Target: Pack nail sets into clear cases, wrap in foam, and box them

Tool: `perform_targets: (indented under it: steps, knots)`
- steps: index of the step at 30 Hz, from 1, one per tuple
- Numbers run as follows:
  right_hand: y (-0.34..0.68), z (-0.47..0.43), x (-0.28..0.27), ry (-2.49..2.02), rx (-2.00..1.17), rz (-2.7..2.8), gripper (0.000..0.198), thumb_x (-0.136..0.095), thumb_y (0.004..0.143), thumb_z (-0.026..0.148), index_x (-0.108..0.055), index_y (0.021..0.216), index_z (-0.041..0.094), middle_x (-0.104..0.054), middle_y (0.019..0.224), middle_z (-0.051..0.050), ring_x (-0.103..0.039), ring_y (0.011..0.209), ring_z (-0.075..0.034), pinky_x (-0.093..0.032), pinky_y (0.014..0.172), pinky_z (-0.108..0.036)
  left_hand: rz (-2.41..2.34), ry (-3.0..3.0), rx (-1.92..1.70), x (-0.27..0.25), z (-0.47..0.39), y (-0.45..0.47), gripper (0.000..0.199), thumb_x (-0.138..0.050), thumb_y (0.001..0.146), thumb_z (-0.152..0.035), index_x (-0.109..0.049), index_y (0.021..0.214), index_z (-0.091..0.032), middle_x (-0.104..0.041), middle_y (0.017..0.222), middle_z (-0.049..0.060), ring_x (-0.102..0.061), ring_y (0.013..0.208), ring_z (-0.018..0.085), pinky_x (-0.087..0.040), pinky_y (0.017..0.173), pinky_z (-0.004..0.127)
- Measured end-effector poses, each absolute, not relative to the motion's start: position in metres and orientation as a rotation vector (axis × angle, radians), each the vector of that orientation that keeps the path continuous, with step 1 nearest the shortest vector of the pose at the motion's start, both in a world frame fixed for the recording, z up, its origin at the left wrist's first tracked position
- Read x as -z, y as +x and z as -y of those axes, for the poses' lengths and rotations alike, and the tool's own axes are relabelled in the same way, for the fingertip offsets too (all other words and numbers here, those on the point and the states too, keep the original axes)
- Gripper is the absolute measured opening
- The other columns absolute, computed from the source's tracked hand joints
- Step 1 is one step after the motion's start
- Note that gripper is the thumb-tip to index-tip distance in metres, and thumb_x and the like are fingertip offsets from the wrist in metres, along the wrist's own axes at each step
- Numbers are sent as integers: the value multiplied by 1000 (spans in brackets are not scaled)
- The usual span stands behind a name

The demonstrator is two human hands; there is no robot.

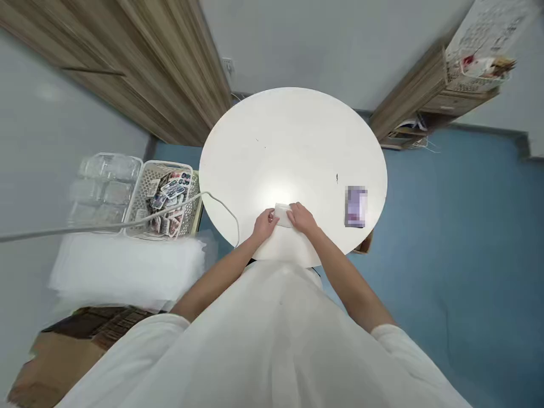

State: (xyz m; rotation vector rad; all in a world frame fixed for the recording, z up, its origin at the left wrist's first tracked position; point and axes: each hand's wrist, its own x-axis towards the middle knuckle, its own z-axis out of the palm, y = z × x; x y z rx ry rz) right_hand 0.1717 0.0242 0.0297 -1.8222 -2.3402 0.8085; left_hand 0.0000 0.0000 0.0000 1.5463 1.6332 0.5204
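Note:
A small, white, flat, roughly square piece [283, 216], perhaps folded paper or thin foam, lies near the close edge of the round white table [289, 130]. My left hand [264, 224] pinches its left edge, thumb and forefinger closed on it. At its upper right edge is my right hand [302, 218], fingers curled over the piece and gripping it. Its exact material is too small to make out. A purple, blurred-out rectangular item [356, 207] rests on the table to the right, apart from both hands.
Left of the table stand a white basket [187, 218] of printed packets and a basket of clear plastic boxes [106, 178]. A pale cable [178, 207] crosses onto the table. White sheeting [127, 269] and a cardboard box [59, 368] lie nearer. Wooden cabinets [170, 68] stand behind.

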Motion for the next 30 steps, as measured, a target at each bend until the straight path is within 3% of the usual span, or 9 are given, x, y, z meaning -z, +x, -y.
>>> perform_targets:
  steps: [6, 16, 22, 26, 30]
  knots:
    - [168, 7, -28, -1762, -657, 2341, 44, -41, 87, 37, -42, 128, 22, -34, 137, -13, -35, 118, -29, -37, 90, -43, -1775, 1512, -486, -5, -4, 9, 30, -53, 78, -29, -49, 107, -20, -57, 81, 1, -56, 70, 15, -43, 68, 29]
    - [165, 56, -11, -1853, -1137, 1728, 53, -47, 81, 40, -37, 133, 31, -29, 128, -10, -37, 114, -27, -37, 93, -47, -1771, 1435, -511, -10, 13, 19, 24, -54, 77, -27, -55, 99, -20, -57, 81, 1, -55, 68, 13, -45, 67, 28]
    - [175, 60, -20, -1736, -1485, 1414, 54, -46, 80, 39, -39, 132, 27, -37, 122, -9, -44, 111, -21, -44, 91, -37, -1908, 1358, -520, -17, 33, 28, 33, -54, 77, -28, -54, 109, -18, -57, 98, 7, -57, 78, 16, -47, 75, 32]
    - [180, 49, -29, -1741, -1572, 1314, 49, -47, 78, 36, -47, 126, 27, -45, 122, -7, -52, 101, -18, -46, 89, -37, -1879, 1289, -536, -18, 35, 27, 33, -55, 76, -27, -54, 108, -19, -61, 90, 5, -58, 75, 15, -49, 73, 32]
    - [170, 42, -38, -1780, -1609, 1217, 48, -48, 77, 33, -48, 125, 25, -50, 125, -6, -52, 108, -19, -45, 92, -36, -1860, 1242, -589, -15, 32, 16, 29, -56, 76, -26, -56, 104, -19, -63, 90, 4, -59, 71, 14, -50, 72, 31]
